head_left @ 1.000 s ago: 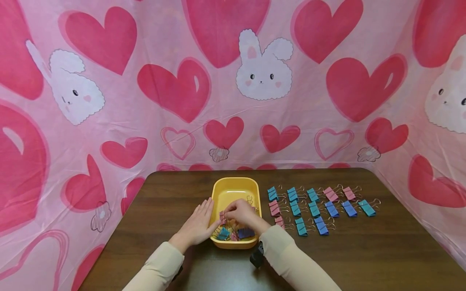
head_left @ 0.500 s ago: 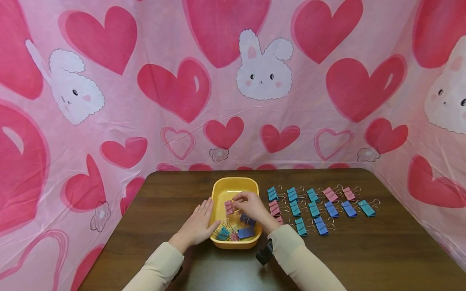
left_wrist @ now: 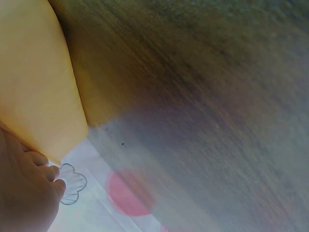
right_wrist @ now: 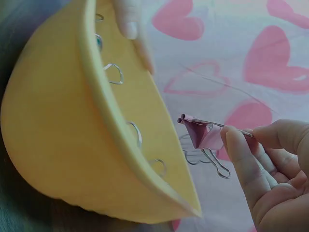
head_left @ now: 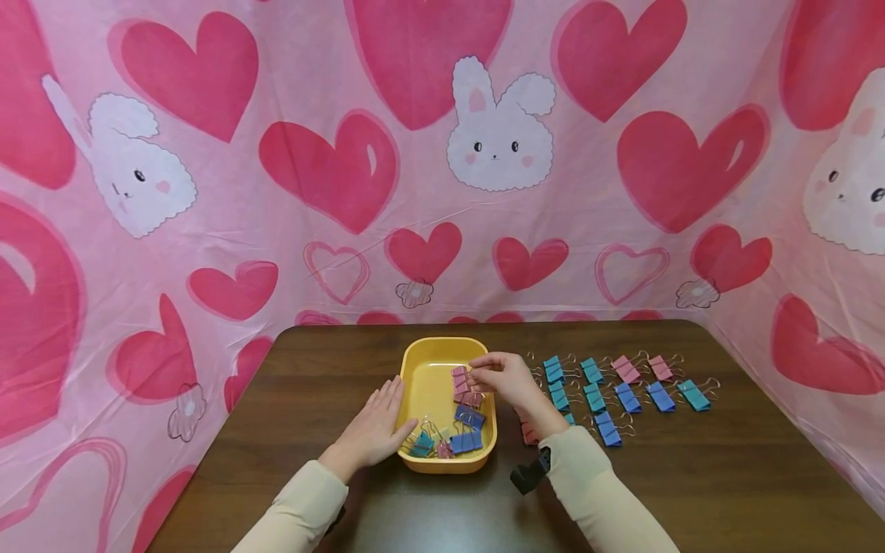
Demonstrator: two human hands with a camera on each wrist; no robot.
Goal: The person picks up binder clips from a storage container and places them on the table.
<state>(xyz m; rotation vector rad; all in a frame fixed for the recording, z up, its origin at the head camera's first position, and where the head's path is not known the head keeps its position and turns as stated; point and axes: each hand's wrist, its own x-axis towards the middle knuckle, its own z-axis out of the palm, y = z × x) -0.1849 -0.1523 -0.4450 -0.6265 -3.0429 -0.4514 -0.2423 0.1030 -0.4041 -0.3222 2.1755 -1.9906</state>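
A pink binder clip (head_left: 459,380) hangs from my right hand (head_left: 508,380), above the right side of a yellow plastic tub (head_left: 432,349). In the right wrist view, thumb and fingertips pinch one wire handle of the pink binder clip (right_wrist: 205,134), and its other handle dangles. My left hand (head_left: 373,422) lies with straight fingers along the tub's left rim. Inside the tub are a teal binder clip (head_left: 422,444), blue binder clips (head_left: 466,442) and other pink ones. The left wrist view shows the tub's outer wall (left_wrist: 38,72) with the left fingers at its edge.
Right of the tub, teal, blue and pink binder clips (head_left: 628,398) lie in rows on the dark wooden table (head_left: 318,369). My right forearm covers part of the nearest ones. Pink heart-and-bunny cloth (head_left: 332,169) hangs behind the table.
My right hand has lifted the pink binder clip and carried it rightward across the tub, toward its right rim. The left hand stays at the left rim.
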